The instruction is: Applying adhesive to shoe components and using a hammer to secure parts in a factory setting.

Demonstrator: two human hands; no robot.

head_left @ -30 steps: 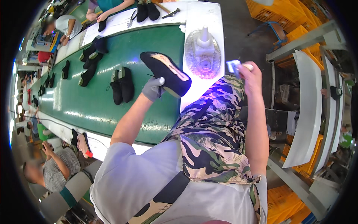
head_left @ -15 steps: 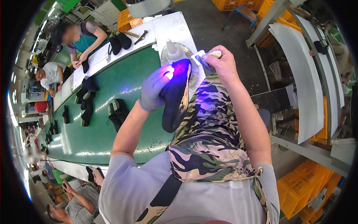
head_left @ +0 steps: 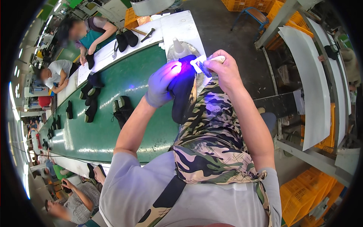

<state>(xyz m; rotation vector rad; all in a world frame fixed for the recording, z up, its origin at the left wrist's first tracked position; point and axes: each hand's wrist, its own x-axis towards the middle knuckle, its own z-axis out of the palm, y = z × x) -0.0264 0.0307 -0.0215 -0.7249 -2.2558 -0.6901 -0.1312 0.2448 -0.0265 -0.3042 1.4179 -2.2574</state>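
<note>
My left hand (head_left: 160, 85), in a grey glove, grips a black shoe upper (head_left: 182, 102) over the table's edge. Its pale, rough underside faces right. Bright violet light falls on the gloved fingertips and the upper's far end; I cannot make out its source. My right hand (head_left: 227, 72), bare, pinches a small brush (head_left: 198, 64) with a pale handle and a white band. The brush head lies at the upper's right edge near the far end, apparently touching it. Just beyond stands a white cone-shaped nozzle (head_left: 177, 46) on a round, stained dish.
A green conveyor belt (head_left: 151, 128) on my left carries several black shoes (head_left: 90, 111). Along its white border lie a hammer (head_left: 149, 34) and a pair of black shoes (head_left: 127, 40). Co-workers sit across. A metal rack (head_left: 278, 22) and orange crates (head_left: 302, 189) stand right.
The brush has moved left and nearer, from beside the upper onto its edge. My left hand and the upper have shifted slightly right, and the upper now appears more upright.
</note>
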